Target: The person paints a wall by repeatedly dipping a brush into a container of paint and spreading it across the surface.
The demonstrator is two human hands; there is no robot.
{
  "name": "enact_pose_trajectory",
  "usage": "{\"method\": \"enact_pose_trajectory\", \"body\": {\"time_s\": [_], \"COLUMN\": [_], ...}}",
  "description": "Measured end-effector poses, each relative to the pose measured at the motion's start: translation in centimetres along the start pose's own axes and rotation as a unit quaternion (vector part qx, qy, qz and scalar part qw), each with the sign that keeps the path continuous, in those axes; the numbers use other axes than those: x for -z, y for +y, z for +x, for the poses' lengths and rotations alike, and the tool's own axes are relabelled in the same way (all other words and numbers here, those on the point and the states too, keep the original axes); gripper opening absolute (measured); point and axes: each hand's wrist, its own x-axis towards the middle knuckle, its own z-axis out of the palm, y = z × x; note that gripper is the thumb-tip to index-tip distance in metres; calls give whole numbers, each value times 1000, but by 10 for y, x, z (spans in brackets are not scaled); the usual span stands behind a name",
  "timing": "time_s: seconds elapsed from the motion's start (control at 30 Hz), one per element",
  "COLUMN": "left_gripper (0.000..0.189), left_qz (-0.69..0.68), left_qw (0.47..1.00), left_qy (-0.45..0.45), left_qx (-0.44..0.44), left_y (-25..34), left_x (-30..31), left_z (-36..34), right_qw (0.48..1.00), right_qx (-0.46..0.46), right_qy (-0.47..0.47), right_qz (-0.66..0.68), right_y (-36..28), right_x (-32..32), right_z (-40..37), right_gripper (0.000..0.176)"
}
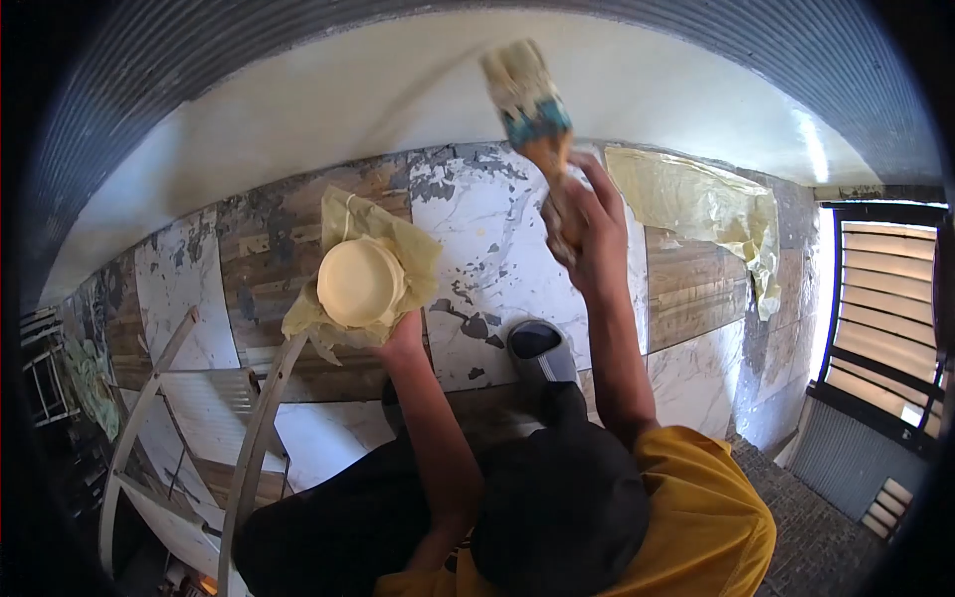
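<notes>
My right hand (597,234) is wrapped round the wooden handle of a paintbrush (535,114). Its wide bristles are coated in cream paint, with a blue-green band below them, and they are raised in front of the pale wall (298,109). On the left, my left hand (401,338) grips a round paint container (360,283) from below. Cream paint shows inside it, and a crumpled yellowish plastic sheet (413,244) surrounds the container. Most of the left fingers are hidden behind the container and sheet.
A ladder-like metal frame (261,448) stands at lower left. Paint flakes litter the wood-look and marble-look floor tiles (477,249). Another yellowish plastic sheet (686,199) lies along the wall base at right. A louvred window (885,298) is far right. My shoe (542,356) is below.
</notes>
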Motion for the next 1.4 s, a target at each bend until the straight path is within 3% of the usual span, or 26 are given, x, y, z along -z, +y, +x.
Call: {"method": "enact_pose_trajectory", "body": {"time_s": [0.03, 0.13, 0.27, 0.33, 0.4, 0.53, 0.6, 0.7, 0.8, 0.97, 1.2, 1.3, 1.37, 1.4], "left_gripper": [61, 63, 65, 65, 65, 64, 64, 64, 65, 67, 66, 65, 65, 64], "left_qz": [-1, -32, -14, 16, -63, -55, -118, -15, -35, -5, -44, -84, -111, -132], "left_qw": [1000, 998, 1000, 1000, 993, 996, 988, 999, 998, 999, 997, 993, 989, 986], "left_qy": [-2, -45, -8, -7, -77, -46, -29, 42, 2, 5, -2, -11, -25, -36], "left_qx": [-1, 13, 9, -7, 65, 61, 96, 16, 58, 52, 69, 87, 92, 98], "left_y": [1, 5, -1, -2, -1, -5, -4, -10, -10, -12, -10, -4, 3, 5], "left_x": [3, 11, 7, 11, 18, 15, 16, 13, 9, 8, 12, 12, 24, 27], "left_z": [4, 11, 10, 9, 10, 10, 7, 6, 2, -2, 1, 3, 13, 17], "right_qw": [1000, 964, 842, 774, 780, 797, 785, 785, 786, 778, 775, 804, 871, 906], "right_qx": [1, 165, 331, 362, 349, 306, 325, 309, 266, 149, 133, 126, 59, 100], "right_qy": [-1, 139, 183, 175, 145, 145, 144, 143, 129, 100, 99, 79, 102, 86], "right_qz": [0, -158, -385, -488, -499, -499, -507, -517, -543, -603, -609, -575, -477, -402], "right_y": [3, 9, 25, 40, 49, 87, 104, 128, 147, 160, 161, 133, 125, 129], "right_x": [10, 24, 33, 43, 44, 55, 62, 72, 84, 95, 108, 103, 114, 127], "right_z": [-5, -8, 25, 50, 69, 90, 91, 94, 100, 108, 115, 77, 53, 44], "right_gripper": [25, 29, 31, 30, 30, 29, 30, 28, 30, 32, 32, 29, 25, 24]}}
